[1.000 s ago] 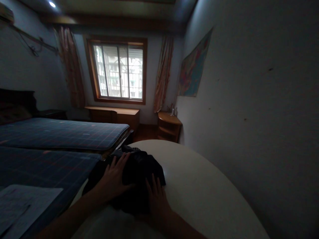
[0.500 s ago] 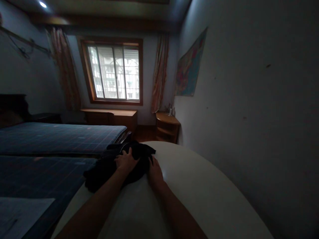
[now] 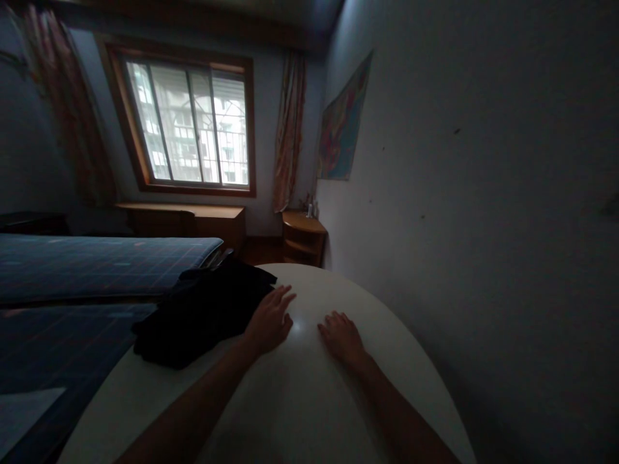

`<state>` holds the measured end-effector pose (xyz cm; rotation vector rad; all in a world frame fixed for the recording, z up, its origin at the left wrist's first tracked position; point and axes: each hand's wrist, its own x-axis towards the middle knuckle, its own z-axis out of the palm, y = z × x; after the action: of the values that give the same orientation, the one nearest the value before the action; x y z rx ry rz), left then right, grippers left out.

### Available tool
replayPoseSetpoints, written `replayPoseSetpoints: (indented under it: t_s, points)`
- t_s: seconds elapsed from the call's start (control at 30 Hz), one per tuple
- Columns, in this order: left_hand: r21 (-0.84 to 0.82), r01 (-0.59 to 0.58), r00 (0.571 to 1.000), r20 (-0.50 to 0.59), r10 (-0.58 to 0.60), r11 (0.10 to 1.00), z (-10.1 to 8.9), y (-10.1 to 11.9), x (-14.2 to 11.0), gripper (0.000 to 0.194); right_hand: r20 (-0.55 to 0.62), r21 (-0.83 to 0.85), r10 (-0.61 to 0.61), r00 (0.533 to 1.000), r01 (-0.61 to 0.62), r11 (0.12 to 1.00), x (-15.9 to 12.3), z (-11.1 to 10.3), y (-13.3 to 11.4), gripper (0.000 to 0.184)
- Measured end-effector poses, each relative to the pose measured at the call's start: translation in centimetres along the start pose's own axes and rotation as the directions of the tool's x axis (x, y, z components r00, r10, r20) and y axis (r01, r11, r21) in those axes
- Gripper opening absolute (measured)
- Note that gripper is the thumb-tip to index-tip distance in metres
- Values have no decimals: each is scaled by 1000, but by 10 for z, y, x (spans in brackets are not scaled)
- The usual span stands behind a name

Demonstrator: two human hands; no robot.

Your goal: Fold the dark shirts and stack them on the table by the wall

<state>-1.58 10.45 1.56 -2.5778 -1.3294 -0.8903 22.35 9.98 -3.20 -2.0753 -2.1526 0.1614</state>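
A heap of black cloth [image 3: 203, 316], perhaps a garment, lies on the left side of the round white table [image 3: 300, 399]; its exact kind is too dark to make out. My left hand [image 3: 271, 319] is just right of the cloth's edge, fingers apart and holding nothing. Whether it still touches the cloth I cannot tell. Farther right, my right hand [image 3: 341, 335] rests on or just over the tabletop, palm down, fingers slightly bent and nothing in them.
Left of the table are beds with blue checked mattresses [image 3: 97, 264]. A pale sheet [image 3: 29, 412] lies at the lower left. Beyond stand a wooden desk [image 3: 217, 212] under the window and a corner shelf [image 3: 304, 222]. A wall [image 3: 459, 270] runs along the right.
Both hands have come off the black cloth and moved right over the table. The cloth looks flatter and more spread out. My view has turned to the right.
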Motion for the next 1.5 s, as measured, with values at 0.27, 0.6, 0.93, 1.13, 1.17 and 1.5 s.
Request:
replayPoseSetpoints:
  t_s: [0.27, 0.6, 0.93, 1.13, 1.17, 1.5]
  points:
    - [-18, 96, 950, 299, -86, 995, 66, 8, -45, 49, 32, 108, -252, 967, 248, 963, -20, 4, -21, 67]
    - [-77, 39, 962, 273, -16, 996, 61, -13, -44, 48, 50, 121, -257, 965, 249, 961, -17, 5, -16, 70]
    - [-74, 47, 938, 347, -19, 996, 61, -12, -47, 59, 65, 115, -247, 967, 239, 964, -16, 7, -17, 72]
    - [-64, 64, 933, 358, -37, 996, 57, -8, -46, 57, 65, 101, -244, 968, 237, 966, -16, 8, -18, 71]
    - [-62, 61, 933, 358, -35, 996, 57, -8, -46, 57, 62, 97, -244, 968, 237, 967, -16, 8, -18, 71]
    - [-67, 60, 936, 350, -33, 996, 59, -10, -47, 56, 66, 102, -243, 968, 236, 966, -17, 3, -20, 71]
